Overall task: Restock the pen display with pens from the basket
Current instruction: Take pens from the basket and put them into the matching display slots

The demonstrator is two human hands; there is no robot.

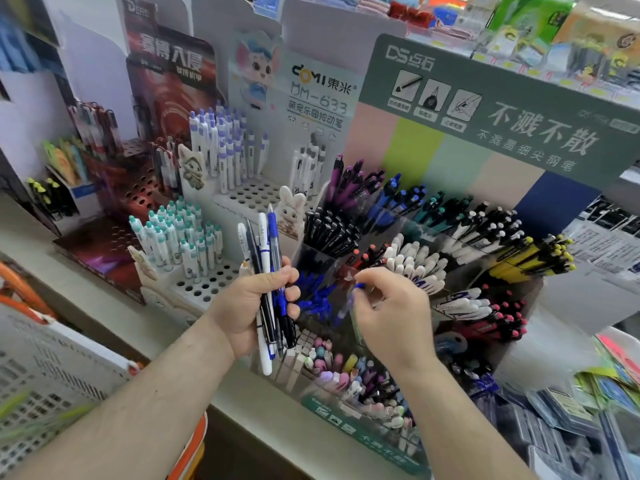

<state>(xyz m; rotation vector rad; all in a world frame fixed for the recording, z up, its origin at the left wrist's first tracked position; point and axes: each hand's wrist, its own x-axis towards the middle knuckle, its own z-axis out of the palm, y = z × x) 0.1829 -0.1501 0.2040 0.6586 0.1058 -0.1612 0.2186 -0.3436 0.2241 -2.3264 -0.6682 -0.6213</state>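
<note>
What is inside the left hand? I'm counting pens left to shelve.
The left hand grips a bunch of pens: white, black and blue barrels show. The palm and fingers cover their middles, so an exact count is uncertain.

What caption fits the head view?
Left hand holds a bundle of pens; right hand pinches a blue pen over the display.

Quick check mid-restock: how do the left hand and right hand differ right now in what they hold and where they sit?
The left hand grips a bundle of pens, blue, black and white, standing upright; the right hand pinches just one blue pen by its top end. The left hand sits in front of the display, while the right hand reaches over the compartment of blue pens. Both are raised at about the same height, side by side.
</note>
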